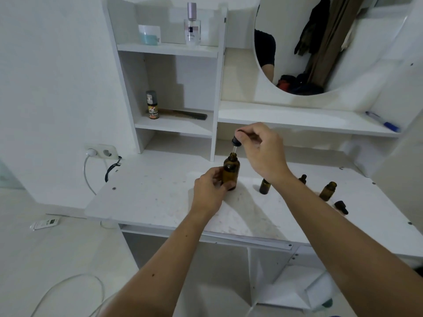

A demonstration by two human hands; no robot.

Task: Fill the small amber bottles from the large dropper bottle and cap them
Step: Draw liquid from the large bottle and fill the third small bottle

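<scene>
Surface: a white dressing table [160, 197] under an oval mirror [320, 53], with a shelf unit at the back left.
Large bottle: the large amber dropper bottle [231, 171] stands upright near the middle of the table, neck open.
Left hand: the left hand [211, 187] wraps its fingers around the lower body of the large bottle, steadying it.
Right hand: the right hand [263, 149] pinches the black bulb of the dropper [235, 143] between thumb and fingers; the glass tube points down into the bottle's mouth.
Small bottles, counted: three in view. One small amber bottle [264, 186] is partly hidden behind the right wrist; one capped bottle [302, 179] stands further back; one open bottle [328, 191] stands to the right.
Loose cap: one black dropper cap [341, 207] lies on the table beside the open bottle.
Progress: seemingly early to middle. One small bottle wears its cap; whether any holds liquid cannot be told.
Left to do: at least the open bottle wants filling and capping; the hidden one's top is not visible.
</scene>
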